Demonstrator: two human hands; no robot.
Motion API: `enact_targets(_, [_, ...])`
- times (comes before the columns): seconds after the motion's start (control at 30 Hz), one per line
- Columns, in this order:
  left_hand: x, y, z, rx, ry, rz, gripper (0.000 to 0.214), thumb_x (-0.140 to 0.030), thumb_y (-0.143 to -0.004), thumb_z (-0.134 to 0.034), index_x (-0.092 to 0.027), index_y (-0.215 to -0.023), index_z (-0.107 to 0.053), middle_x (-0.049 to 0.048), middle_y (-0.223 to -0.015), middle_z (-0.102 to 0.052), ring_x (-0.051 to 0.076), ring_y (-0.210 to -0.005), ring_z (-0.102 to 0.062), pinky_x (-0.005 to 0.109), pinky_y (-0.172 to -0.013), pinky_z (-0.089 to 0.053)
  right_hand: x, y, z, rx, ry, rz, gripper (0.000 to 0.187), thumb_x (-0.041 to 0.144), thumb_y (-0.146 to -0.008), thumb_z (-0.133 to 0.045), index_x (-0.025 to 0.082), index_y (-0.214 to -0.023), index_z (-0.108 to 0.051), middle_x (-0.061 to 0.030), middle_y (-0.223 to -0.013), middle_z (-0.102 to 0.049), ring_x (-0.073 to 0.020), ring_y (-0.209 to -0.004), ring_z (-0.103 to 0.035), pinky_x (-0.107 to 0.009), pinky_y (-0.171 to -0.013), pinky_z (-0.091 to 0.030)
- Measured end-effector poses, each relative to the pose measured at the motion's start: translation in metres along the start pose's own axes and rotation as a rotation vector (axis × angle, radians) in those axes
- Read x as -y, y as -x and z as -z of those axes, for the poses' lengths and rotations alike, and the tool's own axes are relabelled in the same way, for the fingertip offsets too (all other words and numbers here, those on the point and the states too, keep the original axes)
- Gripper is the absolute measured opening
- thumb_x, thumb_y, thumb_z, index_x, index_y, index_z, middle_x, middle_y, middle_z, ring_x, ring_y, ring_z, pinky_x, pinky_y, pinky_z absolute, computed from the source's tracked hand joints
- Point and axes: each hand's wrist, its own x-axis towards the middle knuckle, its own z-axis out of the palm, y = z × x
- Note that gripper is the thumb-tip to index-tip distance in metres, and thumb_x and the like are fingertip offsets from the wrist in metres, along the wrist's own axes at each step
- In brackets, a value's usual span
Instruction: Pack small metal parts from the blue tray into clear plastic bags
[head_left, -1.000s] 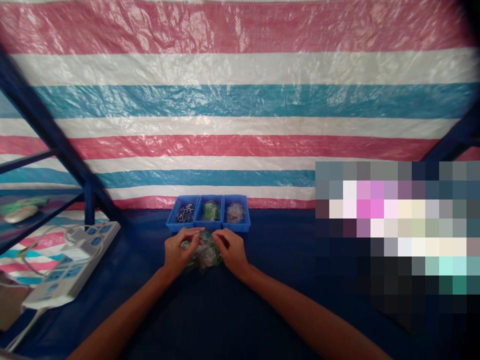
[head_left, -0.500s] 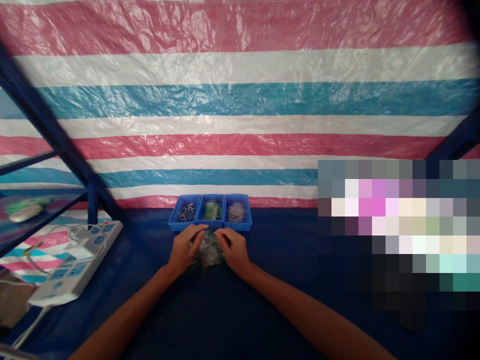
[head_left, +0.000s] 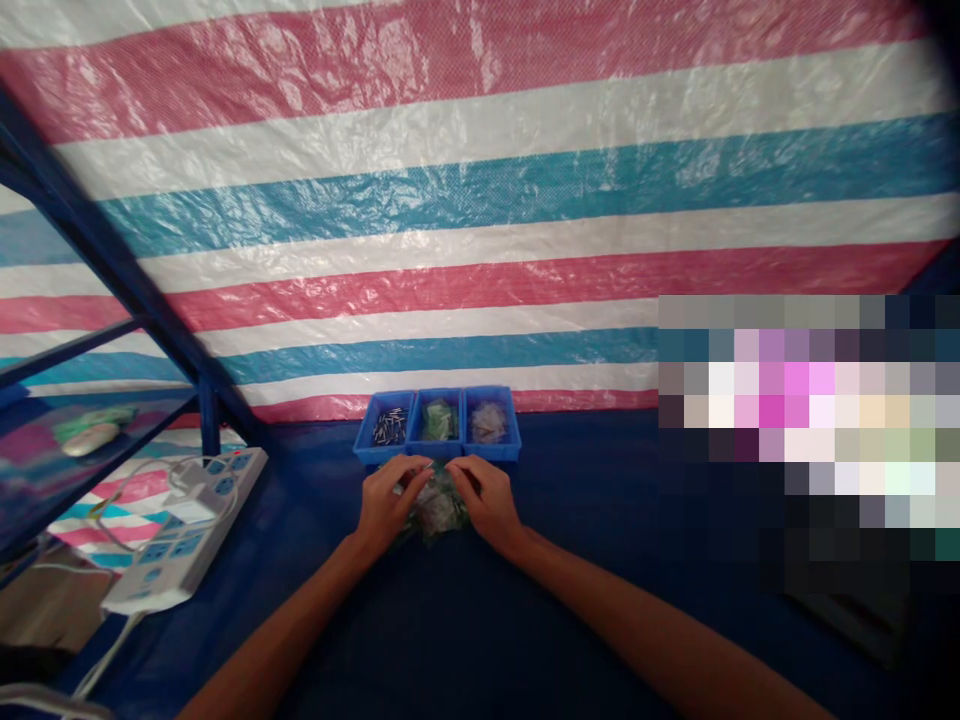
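Over a pile of clear and green plastic packets [head_left: 439, 508], both my hands face each other with their fingertips a short gap apart. My left hand [head_left: 391, 497] is closed in a pinch, and a small shiny piece shows at its fingertips. My right hand [head_left: 487, 500] is also pinched, but whatever its fingers hold is hidden. Just beyond the hands stand three joined blue bins. The left bin [head_left: 361, 445] holds small metal pins [head_left: 390, 427], the middle one green packets [head_left: 439, 420], and the right one clear packets [head_left: 489, 423].
A white power strip [head_left: 187, 540] with plugs and cables lies at the left on the dark blue table [head_left: 600, 520]. Blue frame bars [head_left: 142, 310] rise at the left. Striped plastic sheeting [head_left: 450, 220] hangs behind the table. A blurred-out patch covers the right side.
The whole view has shifted and tilted slightly, so hands and bins appear further right. Both hands keep nearly the same pinched pose over the packets.
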Motion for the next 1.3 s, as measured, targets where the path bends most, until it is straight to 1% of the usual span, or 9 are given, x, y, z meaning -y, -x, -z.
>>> enact_targets(0.23, [-0.006,-0.004,0.002,0.045,0.02,-0.045,0.018,-0.026,-0.088,-0.052,-0.018,-0.09,-0.068,0.0055,-0.088,-0.068,0.016,-0.083,-0.062,0.028,-0.079,-0.049,0.001,-0.001,0.001,-0.007,-0.006,-0.005,0.023,0.026,-0.091,-0.044,0.017,-0.087,-0.064,-0.0038,-0.079,-0.065,-0.015,-0.071,-0.058,-0.025,-0.068,-0.042])
enact_targets(0.3, [-0.006,-0.004,0.002,0.056,0.02,-0.043,0.02,-0.025,-0.089,-0.05,-0.018,-0.092,-0.068,0.0057,-0.091,-0.068,0.017,-0.085,-0.062,0.028,-0.08,-0.049,0.001,-0.001,0.002,-0.012,-0.01,-0.008,0.023,0.026,-0.091,-0.044,0.017,-0.088,-0.064,-0.0039,-0.082,-0.065,-0.0151,-0.074,-0.059,-0.025,-0.07,-0.043])
enact_targets(0.4, [-0.002,-0.002,0.0,0.067,0.032,-0.017,0.023,-0.026,-0.09,-0.047,-0.019,-0.096,-0.068,0.0051,-0.09,-0.069,0.014,-0.072,-0.062,0.025,-0.072,-0.05,0.0,-0.001,0.001,-0.022,-0.007,-0.017,0.021,0.025,-0.09,-0.045,0.017,-0.092,-0.064,-0.0038,-0.083,-0.066,-0.015,-0.073,-0.059,-0.025,-0.07,-0.044])
enact_targets(0.47, [0.001,0.0,-0.001,0.061,0.04,0.02,0.022,-0.026,-0.09,-0.048,-0.019,-0.098,-0.067,0.0032,-0.083,-0.069,0.011,-0.059,-0.059,0.023,-0.065,-0.049,-0.002,0.0,0.0,-0.027,0.004,-0.029,0.02,0.026,-0.089,-0.047,0.017,-0.094,-0.064,-0.0031,-0.08,-0.065,-0.0147,-0.069,-0.059,-0.025,-0.068,-0.044])
enact_targets(0.53, [0.004,0.002,-0.003,0.05,0.053,0.064,0.021,-0.027,-0.089,-0.05,-0.019,-0.099,-0.066,0.0014,-0.076,-0.068,0.01,-0.054,-0.057,0.022,-0.062,-0.048,-0.003,0.001,-0.001,-0.024,0.011,-0.037,0.02,0.027,-0.088,-0.048,0.017,-0.097,-0.064,-0.0025,-0.076,-0.064,-0.0142,-0.065,-0.058,-0.024,-0.065,-0.044])
enact_targets(0.77, [0.005,0.002,-0.004,0.085,0.098,0.132,0.021,-0.03,-0.089,-0.05,-0.017,-0.101,-0.063,-0.0023,-0.065,-0.061,0.008,-0.047,-0.052,0.019,-0.055,-0.045,-0.003,0.0,-0.001,0.004,0.011,0.025,0.019,0.026,-0.088,-0.05,0.017,-0.094,-0.065,-0.0045,-0.082,-0.066,-0.0154,-0.071,-0.06,-0.025,-0.067,-0.045])
enact_targets(0.87, [0.004,0.002,-0.004,0.107,0.108,0.15,0.023,-0.031,-0.089,-0.05,-0.018,-0.103,-0.062,-0.0032,-0.062,-0.059,0.008,-0.047,-0.052,0.019,-0.054,-0.044,-0.001,0.0,-0.001,0.016,0.016,0.033,0.018,0.027,-0.087,-0.052,0.017,-0.092,-0.065,-0.0045,-0.081,-0.066,-0.0151,-0.07,-0.059,-0.024,-0.066,-0.045])
enact_targets(1.17, [0.003,0.003,-0.003,0.09,0.11,0.127,0.022,-0.031,-0.089,-0.049,-0.018,-0.101,-0.062,-0.0036,-0.06,-0.059,0.008,-0.044,-0.051,0.019,-0.052,-0.044,-0.002,0.0,-0.002,0.055,0.026,0.041,0.022,0.033,-0.088,-0.05,0.017,-0.087,-0.065,-0.0032,-0.074,-0.063,-0.0139,-0.064,-0.055,-0.024,-0.063,-0.043])
enact_targets(1.3, [0.002,0.002,-0.002,0.087,0.103,0.13,0.025,-0.032,-0.089,-0.049,-0.018,-0.106,-0.06,-0.002,-0.067,-0.063,0.01,-0.05,-0.055,0.02,-0.056,-0.046,-0.001,0.0,-0.001,0.031,0.004,0.001,0.023,0.031,-0.089,-0.047,0.017,-0.085,-0.064,-0.004,-0.077,-0.065,-0.0143,-0.066,-0.057,-0.024,-0.064,-0.043])
